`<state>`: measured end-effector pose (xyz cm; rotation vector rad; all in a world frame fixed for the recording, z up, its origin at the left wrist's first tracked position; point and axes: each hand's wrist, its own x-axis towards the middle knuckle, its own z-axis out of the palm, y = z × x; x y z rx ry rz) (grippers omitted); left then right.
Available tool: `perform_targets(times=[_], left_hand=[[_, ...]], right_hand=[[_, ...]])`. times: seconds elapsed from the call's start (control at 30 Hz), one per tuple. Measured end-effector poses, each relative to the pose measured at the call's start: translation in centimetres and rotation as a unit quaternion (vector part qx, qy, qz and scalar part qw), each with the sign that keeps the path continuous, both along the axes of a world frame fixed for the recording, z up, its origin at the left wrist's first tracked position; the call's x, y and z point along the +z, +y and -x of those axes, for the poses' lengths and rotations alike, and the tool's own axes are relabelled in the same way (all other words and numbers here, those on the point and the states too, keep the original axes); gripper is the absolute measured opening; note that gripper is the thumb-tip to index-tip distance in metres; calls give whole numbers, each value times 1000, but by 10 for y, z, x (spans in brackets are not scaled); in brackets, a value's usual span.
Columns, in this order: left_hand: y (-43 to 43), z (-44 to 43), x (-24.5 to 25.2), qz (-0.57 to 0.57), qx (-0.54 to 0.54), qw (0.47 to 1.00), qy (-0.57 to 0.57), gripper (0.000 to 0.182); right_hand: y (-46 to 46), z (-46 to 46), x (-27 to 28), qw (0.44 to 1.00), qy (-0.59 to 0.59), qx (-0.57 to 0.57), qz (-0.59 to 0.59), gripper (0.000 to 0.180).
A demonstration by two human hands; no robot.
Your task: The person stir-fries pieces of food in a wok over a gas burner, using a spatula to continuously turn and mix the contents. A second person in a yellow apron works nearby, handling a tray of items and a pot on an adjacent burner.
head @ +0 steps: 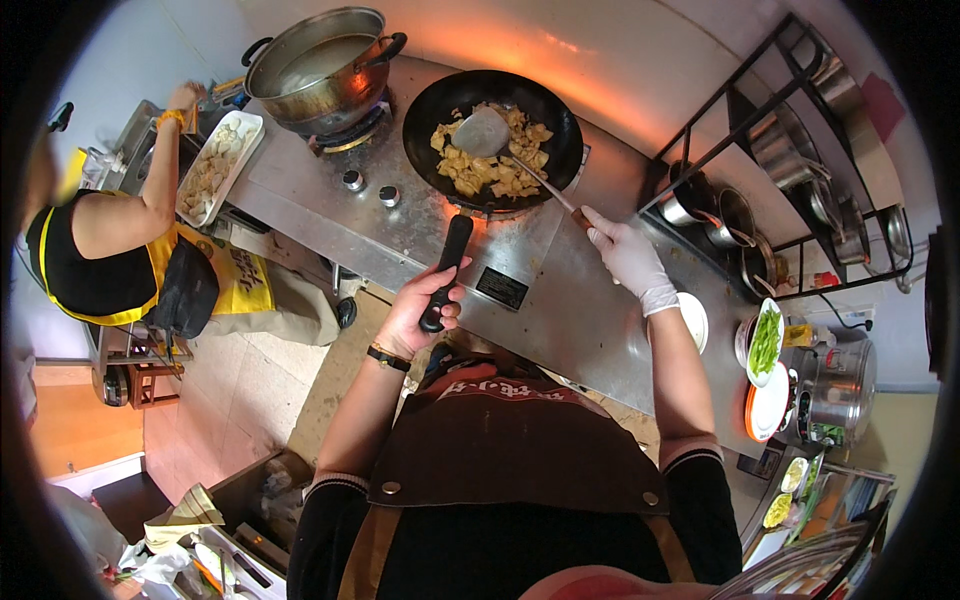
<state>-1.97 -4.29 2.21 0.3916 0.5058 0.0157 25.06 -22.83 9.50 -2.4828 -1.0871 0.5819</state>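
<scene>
My bare left hand (424, 304), with a dark band at the wrist, grips the black handle of a wok (420, 135). Sliced, yellowish pieces of food (480, 174) lie in the wok, which sits over a burner on the steel counter. In my right hand (626, 251), covered by a clear glove, is the handle of a metal wok spatula (481, 132). The spatula's blade rests on or just over the food, its back facing up. Orange light glows under the wok's near edge.
A large two-handled pot (322, 71) holds liquid on the left burner. Near it lies a white tray of pale food (222, 169). A co-worker in a yellow apron (244, 277) stands at left. Right are a rack of pans (780, 142), plates (766, 405) and a dish of chopped greens (765, 341).
</scene>
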Motion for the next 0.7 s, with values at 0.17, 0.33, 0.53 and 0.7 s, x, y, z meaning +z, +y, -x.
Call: perform_targets(times=[0.17, 0.33, 0.53, 0.7], left_hand=[[2, 1, -1, -5, 1, 1000, 1, 41], [2, 2, 3, -5, 0, 1000, 3, 42], [1, 1, 3, -17, 2, 1000, 4, 42], [2, 2, 5, -11, 1, 1000, 3, 42]], right_hand=[[29, -16, 46, 989, -8, 13, 144, 41], [41, -29, 55, 981, -78, 65, 165, 42], [39, -36, 50, 981, -77, 80, 162, 42], [39, -35, 52, 981, -76, 85, 155, 43]])
